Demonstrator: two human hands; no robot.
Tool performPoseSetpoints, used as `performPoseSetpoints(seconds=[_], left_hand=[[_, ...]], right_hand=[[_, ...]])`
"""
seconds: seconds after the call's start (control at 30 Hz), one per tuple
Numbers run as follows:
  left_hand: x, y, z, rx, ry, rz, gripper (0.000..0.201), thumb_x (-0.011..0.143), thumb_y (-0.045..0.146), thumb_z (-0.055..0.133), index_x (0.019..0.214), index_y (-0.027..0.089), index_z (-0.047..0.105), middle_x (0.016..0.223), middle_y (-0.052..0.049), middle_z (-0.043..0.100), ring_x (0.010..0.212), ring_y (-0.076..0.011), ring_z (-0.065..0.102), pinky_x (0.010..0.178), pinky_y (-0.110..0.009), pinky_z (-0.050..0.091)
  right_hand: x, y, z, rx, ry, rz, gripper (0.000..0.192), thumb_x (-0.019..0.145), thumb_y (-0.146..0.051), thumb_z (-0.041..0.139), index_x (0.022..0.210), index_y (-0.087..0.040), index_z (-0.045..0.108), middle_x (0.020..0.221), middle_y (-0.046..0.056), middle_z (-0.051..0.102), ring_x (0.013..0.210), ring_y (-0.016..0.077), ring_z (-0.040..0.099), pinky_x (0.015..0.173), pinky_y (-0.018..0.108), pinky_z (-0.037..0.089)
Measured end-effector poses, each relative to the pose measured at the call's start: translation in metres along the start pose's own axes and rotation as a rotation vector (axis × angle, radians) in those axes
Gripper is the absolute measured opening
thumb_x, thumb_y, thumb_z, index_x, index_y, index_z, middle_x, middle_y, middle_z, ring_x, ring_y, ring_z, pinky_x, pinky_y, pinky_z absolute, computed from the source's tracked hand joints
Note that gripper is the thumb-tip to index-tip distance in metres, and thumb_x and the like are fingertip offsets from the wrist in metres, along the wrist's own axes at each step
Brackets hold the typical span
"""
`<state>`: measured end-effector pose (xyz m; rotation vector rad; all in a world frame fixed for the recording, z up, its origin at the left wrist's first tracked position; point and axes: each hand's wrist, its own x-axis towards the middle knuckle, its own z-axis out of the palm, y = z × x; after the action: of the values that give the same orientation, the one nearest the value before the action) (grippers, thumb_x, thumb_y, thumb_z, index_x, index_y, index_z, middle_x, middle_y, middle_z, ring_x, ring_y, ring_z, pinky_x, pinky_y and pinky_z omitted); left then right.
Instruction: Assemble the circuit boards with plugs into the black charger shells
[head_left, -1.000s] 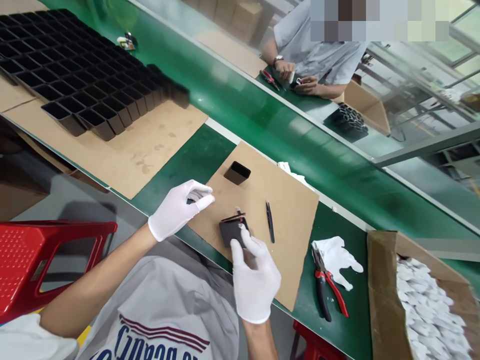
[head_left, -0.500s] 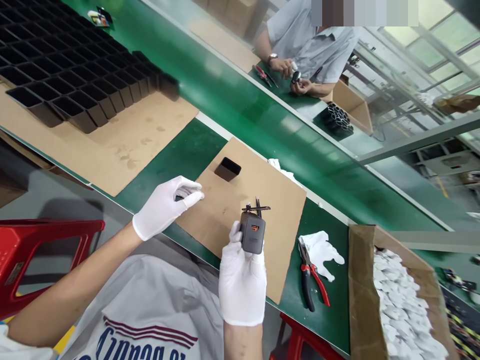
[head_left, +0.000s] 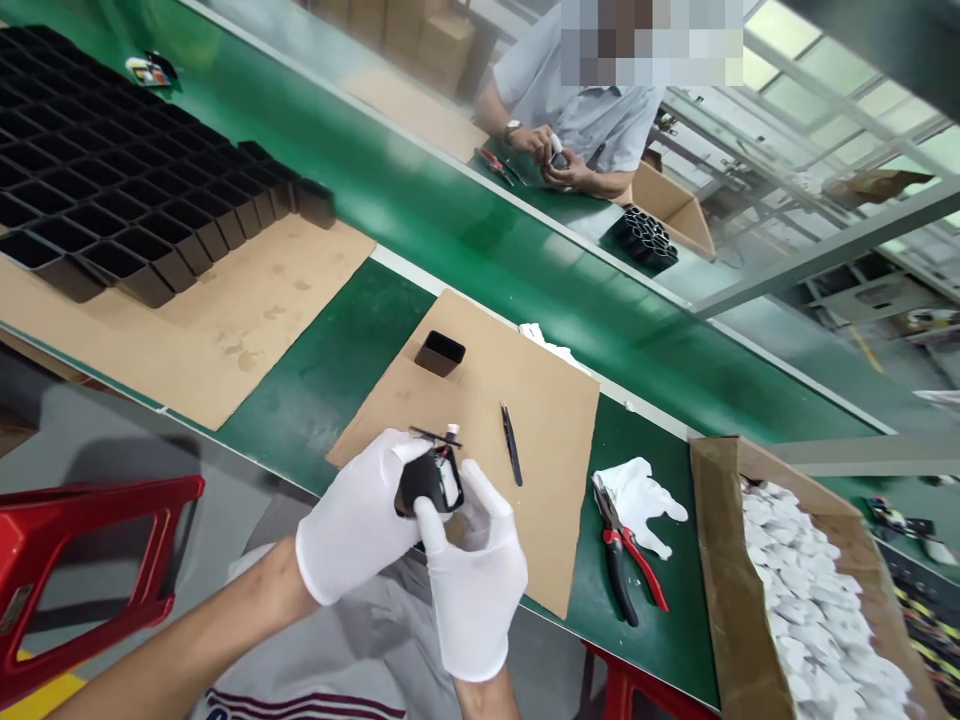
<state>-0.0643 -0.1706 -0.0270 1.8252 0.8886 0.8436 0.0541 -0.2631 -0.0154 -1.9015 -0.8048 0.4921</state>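
Both my hands wear white gloves and hold a small black box-shaped housing [head_left: 418, 487] above the front of the cardboard sheet. My left hand [head_left: 356, 520] grips its left side. Around the lower right edge, the thumb and fingers of my right hand [head_left: 480, 585] are closed on it. The housing's open end faces right and shows a white part and thin wires inside. A thin black flat piece [head_left: 424, 434] sticks out above it. Black tweezers [head_left: 511, 445] lie on the cardboard just beyond my hands, and an empty black case [head_left: 441, 354] stands farther back.
Rows of black cases [head_left: 112, 190] fill the left cardboard. Red-and-black pliers [head_left: 619, 560] and a white glove [head_left: 645, 500] lie to the right, beside a carton [head_left: 724, 560] of white parts. Across a clear partition, a person [head_left: 577, 130] handles a small piece. A red stool [head_left: 90, 490] stands at left.
My left hand has come right and taken hold of the housing. My right hand has moved slightly left, and the housing has turned so its open end shows. The view has shifted a little.
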Motion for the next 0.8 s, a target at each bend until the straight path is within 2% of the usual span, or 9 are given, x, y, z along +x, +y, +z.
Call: performPoseSetpoints(seconds=[0.1, 0.17, 0.2, 0.37, 0.47, 0.53, 0.63, 0.7, 0.8], left_hand=[[0.006, -0.001, 0.007, -0.08, 0.057, -0.195, 0.048, 0.074, 0.019, 0.086, 0.116, 0.026, 0.063, 0.117, -0.003, 0.075, 0.105, -0.0246, 0.077, 0.094, -0.04, 0.064], [0.012, -0.002, 0.005, -0.098, 0.054, -0.25, 0.057, 0.07, 0.021, 0.089, 0.119, 0.026, 0.062, 0.12, -0.003, 0.074, 0.108, -0.0251, 0.076, 0.098, -0.043, 0.063], [0.015, -0.003, 0.002, -0.099, 0.042, -0.256, 0.057, 0.07, 0.02, 0.089, 0.119, 0.026, 0.062, 0.12, -0.002, 0.074, 0.108, -0.0247, 0.076, 0.099, -0.043, 0.062], [0.03, -0.007, -0.007, -0.074, -0.042, -0.179, 0.051, 0.071, 0.015, 0.087, 0.115, 0.026, 0.064, 0.115, -0.001, 0.074, 0.108, -0.023, 0.075, 0.1, -0.04, 0.06], [0.031, -0.01, -0.006, -0.004, -0.086, -0.155, 0.048, 0.07, 0.013, 0.085, 0.111, 0.025, 0.064, 0.11, 0.0, 0.074, 0.104, -0.0228, 0.075, 0.096, -0.038, 0.061], [0.029, -0.011, -0.004, 0.042, -0.101, -0.131, 0.046, 0.071, 0.013, 0.084, 0.111, 0.025, 0.064, 0.109, 0.0, 0.074, 0.102, -0.0227, 0.075, 0.094, -0.037, 0.062], [0.026, -0.012, -0.001, 0.085, -0.102, -0.098, 0.047, 0.072, 0.013, 0.084, 0.111, 0.026, 0.063, 0.109, 0.0, 0.074, 0.101, -0.0228, 0.076, 0.093, -0.036, 0.062], [0.025, -0.012, 0.001, 0.115, -0.103, -0.09, 0.047, 0.072, 0.014, 0.084, 0.112, 0.026, 0.063, 0.109, -0.001, 0.075, 0.1, -0.0237, 0.077, 0.092, -0.038, 0.063], [0.024, -0.011, 0.001, 0.151, -0.105, -0.069, 0.047, 0.072, 0.016, 0.084, 0.113, 0.026, 0.063, 0.109, -0.002, 0.076, 0.1, -0.0254, 0.078, 0.092, -0.041, 0.064]], right_hand=[[0.03, 0.007, -0.023, -0.212, -0.047, -0.214, 0.043, 0.095, -0.043, 0.072, 0.132, -0.022, 0.072, 0.116, 0.01, 0.082, 0.102, 0.0259, 0.081, 0.096, 0.042, 0.065], [0.062, 0.015, -0.038, -0.567, 0.125, -0.369, 0.042, 0.098, -0.045, 0.067, 0.129, -0.018, 0.074, 0.12, 0.016, 0.079, 0.107, 0.0303, 0.078, 0.1, 0.048, 0.062], [0.079, 0.019, -0.043, -0.762, 0.115, -0.4, 0.045, 0.098, -0.046, 0.065, 0.131, -0.016, 0.074, 0.127, 0.019, 0.076, 0.114, 0.0341, 0.075, 0.1, 0.051, 0.061], [0.13, 0.032, -0.052, -0.863, -0.035, -0.439, 0.037, 0.093, -0.043, 0.073, 0.122, -0.022, 0.08, 0.133, 0.014, 0.076, 0.119, 0.0328, 0.073, 0.102, 0.046, 0.057], [0.125, 0.034, -0.085, -0.919, 0.073, -0.372, 0.036, 0.097, -0.045, 0.064, 0.12, -0.021, 0.079, 0.127, 0.014, 0.077, 0.118, 0.0311, 0.073, 0.099, 0.043, 0.056], [0.11, 0.038, -0.12, -0.992, 0.179, -0.263, 0.03, 0.097, -0.043, 0.06, 0.103, -0.021, 0.08, 0.109, 0.015, 0.08, 0.094, 0.0331, 0.076, 0.079, 0.043, 0.056], [0.083, 0.049, -0.165, -1.146, 0.129, 0.038, 0.027, 0.088, -0.051, 0.072, 0.077, -0.026, 0.07, 0.071, 0.006, 0.073, 0.051, 0.0242, 0.062, 0.053, 0.034, 0.041], [0.067, 0.058, -0.179, -1.231, 0.062, 0.18, 0.035, 0.09, -0.057, 0.071, 0.075, -0.027, 0.06, 0.057, 0.0, 0.061, 0.044, 0.0207, 0.054, 0.05, 0.03, 0.033], [0.054, 0.072, -0.178, -1.306, 0.083, 0.097, 0.034, 0.099, -0.053, 0.061, 0.08, -0.026, 0.054, 0.063, -0.001, 0.06, 0.044, 0.0176, 0.051, 0.048, 0.029, 0.025]])
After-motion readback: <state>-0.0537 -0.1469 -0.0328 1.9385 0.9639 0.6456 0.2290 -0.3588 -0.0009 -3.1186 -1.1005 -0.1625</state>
